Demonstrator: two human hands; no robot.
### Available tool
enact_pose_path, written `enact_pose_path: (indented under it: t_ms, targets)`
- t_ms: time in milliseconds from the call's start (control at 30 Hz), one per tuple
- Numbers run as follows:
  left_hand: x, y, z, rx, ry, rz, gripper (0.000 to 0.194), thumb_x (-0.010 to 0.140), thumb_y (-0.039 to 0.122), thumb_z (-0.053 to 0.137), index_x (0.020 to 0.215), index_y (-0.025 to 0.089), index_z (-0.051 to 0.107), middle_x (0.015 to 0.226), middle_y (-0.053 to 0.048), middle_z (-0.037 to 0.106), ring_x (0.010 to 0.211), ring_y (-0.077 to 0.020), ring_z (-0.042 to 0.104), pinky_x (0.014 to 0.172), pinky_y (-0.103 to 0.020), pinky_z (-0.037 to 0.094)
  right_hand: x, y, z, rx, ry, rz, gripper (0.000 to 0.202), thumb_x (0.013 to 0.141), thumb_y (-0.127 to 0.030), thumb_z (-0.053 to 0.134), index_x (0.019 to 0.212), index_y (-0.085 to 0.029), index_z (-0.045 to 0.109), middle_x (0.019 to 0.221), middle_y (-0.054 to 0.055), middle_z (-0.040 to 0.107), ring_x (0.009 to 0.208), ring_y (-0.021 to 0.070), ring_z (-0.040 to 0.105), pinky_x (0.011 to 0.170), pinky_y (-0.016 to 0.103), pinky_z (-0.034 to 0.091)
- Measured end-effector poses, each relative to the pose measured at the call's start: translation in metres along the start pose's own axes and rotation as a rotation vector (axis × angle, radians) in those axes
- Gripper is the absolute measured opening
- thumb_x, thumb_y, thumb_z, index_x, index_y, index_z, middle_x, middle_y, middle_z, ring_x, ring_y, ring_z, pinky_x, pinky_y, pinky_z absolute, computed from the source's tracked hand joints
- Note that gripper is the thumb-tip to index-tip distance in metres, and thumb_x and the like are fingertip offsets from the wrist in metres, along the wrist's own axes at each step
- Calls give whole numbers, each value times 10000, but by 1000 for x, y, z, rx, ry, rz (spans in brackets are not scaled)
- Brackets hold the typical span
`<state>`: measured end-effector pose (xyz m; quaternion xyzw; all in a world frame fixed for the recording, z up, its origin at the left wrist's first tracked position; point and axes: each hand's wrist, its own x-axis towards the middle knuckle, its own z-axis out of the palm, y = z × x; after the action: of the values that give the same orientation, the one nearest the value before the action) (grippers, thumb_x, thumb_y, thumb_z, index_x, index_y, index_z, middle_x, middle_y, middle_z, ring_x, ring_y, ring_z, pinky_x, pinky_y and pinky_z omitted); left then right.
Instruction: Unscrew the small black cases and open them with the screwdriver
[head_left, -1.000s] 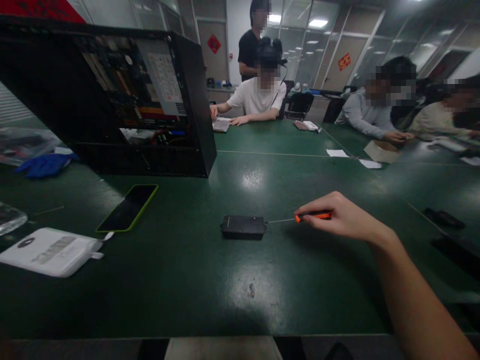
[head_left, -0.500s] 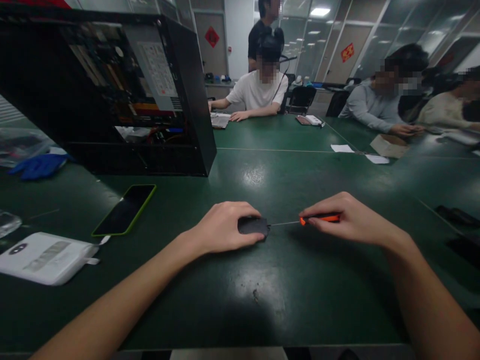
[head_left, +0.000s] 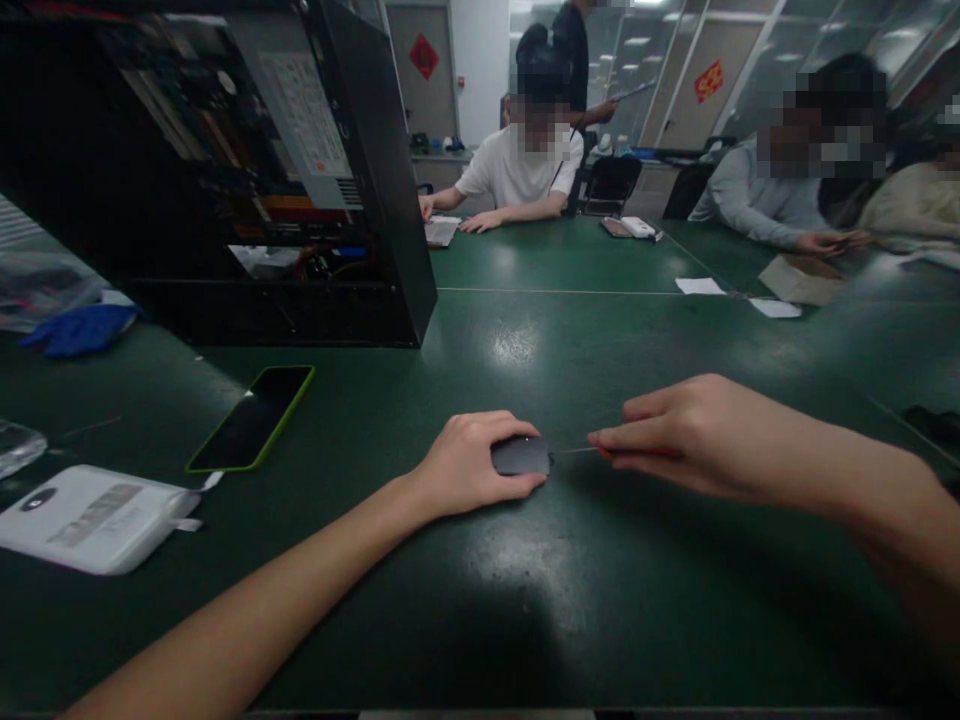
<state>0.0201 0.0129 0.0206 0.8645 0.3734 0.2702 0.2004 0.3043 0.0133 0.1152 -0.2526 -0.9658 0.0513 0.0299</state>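
A dark grey computer mouse lies on the green table, its far end pointing right. My left hand is wrapped round the mouse from the left, thumb on the near side and fingers on the far side. To the right, my right hand grips a screwdriver with an orange-red handle, mostly covered by the fingers. Its thin shaft points left, with the tip at or close to the mouse's right end; whether it touches cannot be made out.
An open black computer case stands at the back left. Nearer are a green-edged phone, a white device and a blue glove. People sit across the green table; an open carton is at the right.
My left hand and the mouse sit slightly further right. My right hand has turned, now covering most of the screwdriver handle. The standing person in the background has shifted right.
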Motion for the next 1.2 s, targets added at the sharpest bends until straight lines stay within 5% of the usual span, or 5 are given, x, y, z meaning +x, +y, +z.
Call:
enact_pose_path:
  t_ms: [367,800,1200]
  targets:
    - [0,1,2,-62,-2,12,379,847,420,806,1153,201,758,1127,-63,779,995,-248,745,872,-354,571,-42,26,37,286,109,186,310,1022,-341,602,1278,-269,761,1103,44,804,889,172,764,767,272,584]
    - [-3,-2,4,-30,5,16,424,856,426,801,1218,213,742,1177,-57,798,1042,-266,767,899,-374,584,-37,29,20,278,115,173,323,1015,-348,627,1299,-266,757,1141,41,805,918,175,772,805,265,594]
    - [-3,-1,3,-22,14,10,424,850,421,804,1217,217,747,1155,-51,807,1012,-264,780,883,-369,585,-26,25,45,362,150,168,318,1022,-336,608,1285,-243,761,1156,53,803,935,180,773,824,273,599]
